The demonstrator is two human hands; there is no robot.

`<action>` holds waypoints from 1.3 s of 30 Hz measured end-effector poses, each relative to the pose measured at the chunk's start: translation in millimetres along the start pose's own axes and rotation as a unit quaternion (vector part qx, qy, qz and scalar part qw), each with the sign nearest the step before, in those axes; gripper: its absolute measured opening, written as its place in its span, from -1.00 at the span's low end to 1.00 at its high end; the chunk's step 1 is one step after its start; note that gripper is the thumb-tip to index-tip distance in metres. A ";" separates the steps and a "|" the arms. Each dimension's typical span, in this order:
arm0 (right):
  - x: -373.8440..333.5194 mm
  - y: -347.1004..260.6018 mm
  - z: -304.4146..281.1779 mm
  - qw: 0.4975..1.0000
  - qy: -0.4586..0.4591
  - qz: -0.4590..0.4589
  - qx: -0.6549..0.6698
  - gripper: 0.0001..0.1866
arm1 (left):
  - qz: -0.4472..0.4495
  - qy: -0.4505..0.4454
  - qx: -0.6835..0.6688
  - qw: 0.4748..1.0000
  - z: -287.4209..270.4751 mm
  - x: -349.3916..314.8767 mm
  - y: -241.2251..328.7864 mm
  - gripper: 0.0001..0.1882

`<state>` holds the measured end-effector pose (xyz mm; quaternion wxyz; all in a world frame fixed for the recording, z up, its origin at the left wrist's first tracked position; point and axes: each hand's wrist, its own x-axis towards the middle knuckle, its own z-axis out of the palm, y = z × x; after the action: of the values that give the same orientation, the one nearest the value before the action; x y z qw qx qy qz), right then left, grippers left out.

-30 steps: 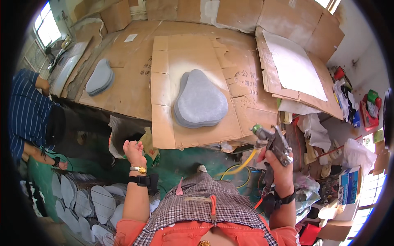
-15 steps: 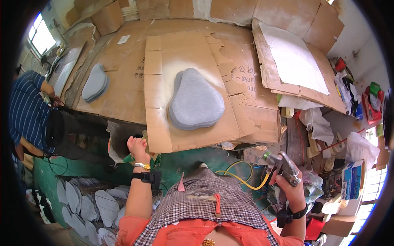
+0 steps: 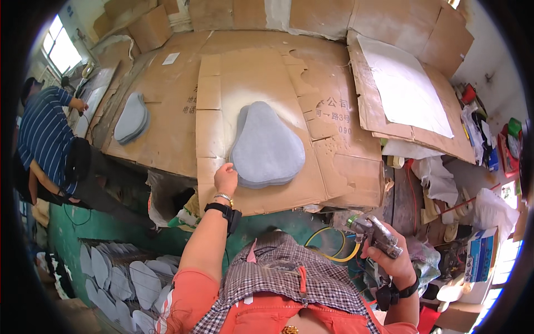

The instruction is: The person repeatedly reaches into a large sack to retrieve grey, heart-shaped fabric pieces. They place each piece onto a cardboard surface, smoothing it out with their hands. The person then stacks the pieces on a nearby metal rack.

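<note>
A stack of grey, pear-shaped pads with rounded corners lies on a cardboard sheet in front of me. My left hand is at the stack's lower left edge, fingers curled together. Whether they pinch a pad is too small to make out. Off to the right, beyond the table's near edge, my right hand grips a metal spray gun with a green part at its front. A yellow hose runs from near the gun down to the left.
Another grey pad stack lies farther left on the table. A white sheet covers raised cardboard at the right. Many grey pads stand on a wire rack at lower left. Another person in a striped shirt works at far left.
My left hand has moved up and right from beyond the table edge to the pad stack, its fingers now drawn together. My right hand keeps holding the spray gun, shifted slightly.
</note>
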<state>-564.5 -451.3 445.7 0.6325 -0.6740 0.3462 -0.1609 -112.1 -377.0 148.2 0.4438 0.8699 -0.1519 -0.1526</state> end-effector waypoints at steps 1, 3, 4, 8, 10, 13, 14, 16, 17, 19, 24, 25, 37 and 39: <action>5.9 -4.0 1.6 1.000 0.008 -0.016 0.020 -0.35 | 0.003 -0.004 0.033 0.999 4.2 0.0 6.9 -0.67; 22.9 -8.7 0.7 0.997 0.048 -0.047 0.041 -0.37 | -0.006 -0.013 0.108 0.994 6.1 -3.8 24.8 -0.65; 33.2 -12.7 0.9 0.994 0.065 -0.064 0.052 -0.38 | -0.020 -0.016 0.149 0.988 3.7 -5.6 34.9 -0.64; 42.9 -22.3 -0.4 0.987 0.114 -0.079 0.079 -0.38 | -0.015 0.001 0.241 0.971 8.4 -4.0 37.5 -0.61; 36.0 -12.6 -8.8 0.994 0.055 -0.062 0.066 -0.36 | -0.004 0.002 0.261 0.965 10.9 -5.9 42.0 -0.64; 24.6 -1.9 -13.6 0.997 -0.029 -0.025 0.060 -0.32 | 0.035 0.005 0.305 0.952 10.4 -11.9 50.7 -0.69; 22.4 0.9 -14.3 0.997 0.003 -0.026 0.068 -0.32 | 0.052 0.006 0.321 0.946 11.4 -14.1 52.4 -0.70; 19.5 4.3 -13.4 0.993 0.066 -0.034 0.087 -0.32 | 0.063 0.023 0.315 0.947 13.1 -15.7 52.6 -0.74; 18.1 3.5 -16.1 0.991 0.106 -0.023 0.083 -0.31 | 0.069 0.032 0.312 0.947 13.3 -15.9 51.7 -0.75; 12.1 1.5 -24.4 0.995 0.070 -0.016 0.076 -0.29 | 0.054 0.028 0.215 0.975 18.2 -8.4 43.5 -0.77; 14.0 11.5 -17.9 0.992 0.081 -0.046 0.083 -0.33 | -0.105 -0.021 -0.200 0.974 26.8 4.9 41.2 -0.62; 20.9 12.2 -13.3 0.986 0.119 -0.063 0.102 -0.35 | -0.146 -0.004 -0.255 0.956 29.1 6.6 41.0 -0.56; 14.0 -1.3 -2.8 0.986 0.112 -0.068 0.104 -0.30 | -0.224 -0.050 -0.333 0.915 20.8 -5.0 38.5 -0.35; 5.0 -3.2 -12.1 0.987 0.133 -0.039 0.079 -0.31 | -0.216 -0.038 -0.319 0.922 19.8 -7.8 40.5 -0.36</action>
<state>-568.0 -463.8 449.5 0.6256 -0.6075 0.3865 -0.3004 -132.3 -411.0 171.3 0.6477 0.6877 0.0794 -0.3181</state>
